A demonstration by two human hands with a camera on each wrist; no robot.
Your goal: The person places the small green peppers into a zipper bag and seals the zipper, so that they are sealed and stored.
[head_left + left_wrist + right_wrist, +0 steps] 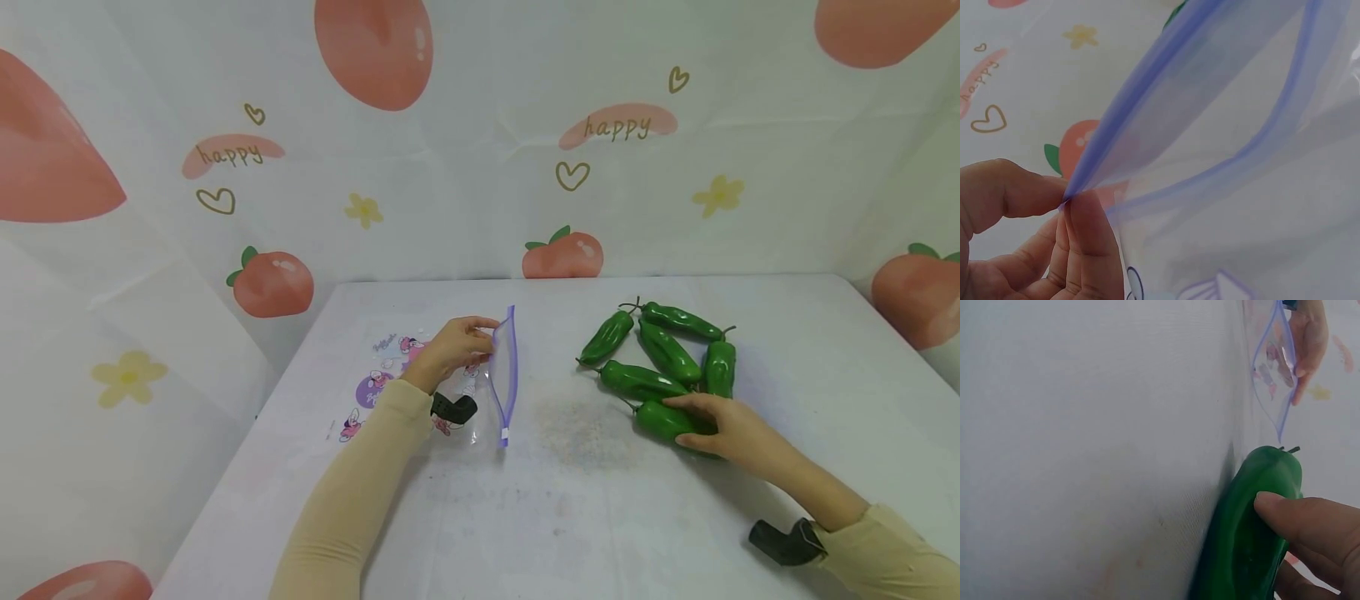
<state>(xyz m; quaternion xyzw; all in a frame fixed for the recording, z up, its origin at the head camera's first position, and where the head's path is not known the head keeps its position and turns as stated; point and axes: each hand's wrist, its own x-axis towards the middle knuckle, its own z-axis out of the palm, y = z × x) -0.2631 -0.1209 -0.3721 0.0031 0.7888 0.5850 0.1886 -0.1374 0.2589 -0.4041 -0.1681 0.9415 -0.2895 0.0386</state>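
A clear zip bag (513,367) with a purple zip edge and pink cartoon prints lies on the left half of the table, its mouth spread and facing right. My left hand (450,348) holds it by the mouth; in the left wrist view, thumb and fingers pinch one end of the purple zip strip (1129,103). On the right, my right hand (738,435) grips the nearest green pepper (662,422), thumb on the near side and fingers over the far side. The right wrist view shows the thumb pressed on this glossy pepper (1249,534), its stem end toward the bag.
Several more green peppers lie grouped just beyond my right hand, among them one pepper (641,381) right beside the gripped one. A white slider (505,433) sits at the bag's near end. Behind the white table (570,533) hangs a printed cloth (465,183).
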